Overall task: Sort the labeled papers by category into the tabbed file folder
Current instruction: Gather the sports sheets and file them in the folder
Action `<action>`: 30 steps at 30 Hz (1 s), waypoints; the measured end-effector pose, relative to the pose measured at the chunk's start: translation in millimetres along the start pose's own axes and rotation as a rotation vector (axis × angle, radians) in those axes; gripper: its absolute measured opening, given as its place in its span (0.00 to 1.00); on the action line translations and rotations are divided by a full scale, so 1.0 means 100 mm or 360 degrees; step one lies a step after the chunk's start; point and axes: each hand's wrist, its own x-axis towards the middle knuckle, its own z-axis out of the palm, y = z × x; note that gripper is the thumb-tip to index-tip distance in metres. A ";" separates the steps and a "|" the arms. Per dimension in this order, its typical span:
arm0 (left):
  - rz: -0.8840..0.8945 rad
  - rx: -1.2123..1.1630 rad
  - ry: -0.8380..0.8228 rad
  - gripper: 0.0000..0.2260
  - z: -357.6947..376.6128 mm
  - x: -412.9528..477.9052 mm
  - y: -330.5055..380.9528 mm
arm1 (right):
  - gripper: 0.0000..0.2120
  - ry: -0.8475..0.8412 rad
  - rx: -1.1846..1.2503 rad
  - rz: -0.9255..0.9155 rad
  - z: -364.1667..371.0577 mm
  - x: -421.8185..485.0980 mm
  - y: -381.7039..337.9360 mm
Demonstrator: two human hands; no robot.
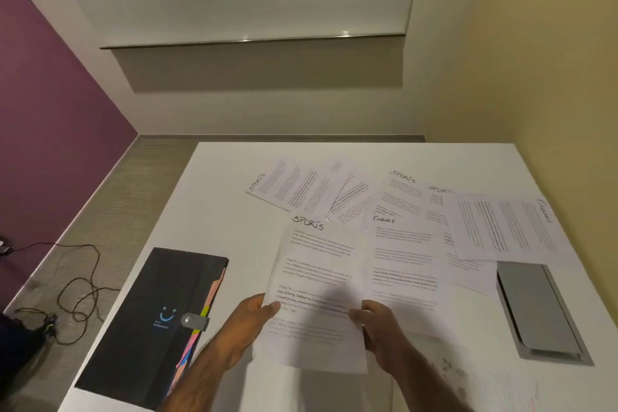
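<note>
I hold one printed sheet headed SPORTS (317, 281) above the white table (214, 211). My left hand (257, 321) pinches its left edge and my right hand (374, 324) pinches its right edge. A black tabbed file folder (153, 321) lies closed at the left, its grey clasp fastened and coloured tabs showing along its right side. More labelled papers are spread across the table: a FINANCE sheet (404, 264) just right of the held one, another FINANCE sheet (505, 227) at the far right, and SPORTS sheets (287, 187) (401, 194) farther back.
A grey metal cable hatch (538, 311) is set into the table at the right. Dark cables (80, 284) trail over the carpet to the left of the table. A purple wall stands at the left, a cream wall at the right.
</note>
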 end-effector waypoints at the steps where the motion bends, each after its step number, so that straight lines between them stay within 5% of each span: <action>1: 0.0010 0.0063 0.0070 0.11 0.01 0.05 0.06 | 0.14 0.0078 -0.0051 -0.0057 0.04 0.03 -0.05; 4: 0.0058 0.0078 0.0410 0.16 -0.03 0.35 0.26 | 0.15 0.0229 -0.0053 -0.0180 0.11 0.09 -0.21; 9: 0.0050 -0.0289 0.0588 0.10 -0.22 1.17 0.65 | 0.06 0.0440 -0.0151 -0.0307 0.04 0.23 -0.38; 15: -0.0021 -0.0348 0.0879 0.35 -0.39 2.39 0.92 | 0.04 0.0718 -0.0110 -0.0287 -0.21 0.46 -0.49; 20: 0.0014 -0.0367 0.1206 0.33 -0.41 2.84 1.32 | 0.02 0.0827 -0.0025 -0.0253 -0.26 0.63 -0.51; 26: -0.0338 0.0766 0.1524 0.42 -0.64 3.19 1.47 | 0.02 0.0815 0.0024 -0.0292 -0.13 0.75 -0.49; 30: -0.0247 0.1078 0.1509 0.41 -0.72 3.34 1.44 | 0.03 0.0793 0.0042 -0.0337 -0.09 0.79 -0.46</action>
